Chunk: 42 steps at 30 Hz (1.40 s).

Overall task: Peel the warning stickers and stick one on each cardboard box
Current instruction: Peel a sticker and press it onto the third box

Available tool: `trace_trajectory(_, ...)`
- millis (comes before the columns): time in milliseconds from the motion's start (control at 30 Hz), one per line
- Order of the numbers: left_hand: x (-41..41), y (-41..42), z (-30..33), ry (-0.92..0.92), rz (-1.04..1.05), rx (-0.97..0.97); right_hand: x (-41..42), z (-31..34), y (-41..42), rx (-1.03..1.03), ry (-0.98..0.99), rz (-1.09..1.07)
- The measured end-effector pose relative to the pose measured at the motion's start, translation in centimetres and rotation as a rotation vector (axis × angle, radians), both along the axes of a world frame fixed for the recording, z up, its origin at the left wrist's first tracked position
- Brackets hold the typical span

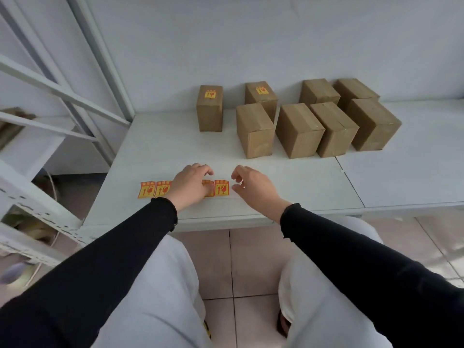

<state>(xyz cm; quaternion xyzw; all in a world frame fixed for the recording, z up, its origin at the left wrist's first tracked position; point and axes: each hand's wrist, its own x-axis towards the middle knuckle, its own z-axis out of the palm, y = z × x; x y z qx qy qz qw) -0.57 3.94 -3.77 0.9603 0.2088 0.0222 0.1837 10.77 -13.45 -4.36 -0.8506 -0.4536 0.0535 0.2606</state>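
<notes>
— Warning stickers (221, 188): where do they lie, and which way do they run?

— I see a strip of them flat on the white desk (160, 146), near its front edge, the long axis running left to right. The printed arrows point away from me, toward the boxes. Two stickers show at the left end (154, 189), one at the right end; the middle is hidden under my left hand (189, 183).

— What are the hands doing?

— My left hand rests on the strip, fingers curled down and pressing on it; whether it pinches a sticker I cannot tell. My right hand (251, 184) hovers just beside the strip's right end, fingers loosely curled and parted, holding nothing.

— And the cardboard boxes?

— Eight, upright near the back wall. The far-left box (209, 109) stands apart and has a sticker on its top. The one behind the front row (261, 95) has one too. The front-left box (254, 130), its neighbour (298, 130), and the four to the right (334, 129) show bare tops.

— Room to move?

— A clear band of desk lies between the strip and the boxes. A metal shelf frame (62, 96) borders the desk's left side.
</notes>
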Motion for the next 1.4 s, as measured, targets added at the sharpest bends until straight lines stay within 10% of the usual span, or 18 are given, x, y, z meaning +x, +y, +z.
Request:
trace_trajectory(267, 0.7, -0.8, -1.4, 0.025, 0.064, 0.070, -0.4, -2.5, 0.3, -0.047, -0.049, -0.047)
trace_trajectory(867, 1.1, -1.1, -0.8, -0.145, 0.205, -0.404, -0.6, -1.8, 0.4, 0.171, -0.198, -0.169)
trace_trajectory(1400, 1.5, -0.8, -1.3, -0.163, 0.171, -0.107, -0.1, -0.2, -0.5, 0.274, 0.113, -0.249)
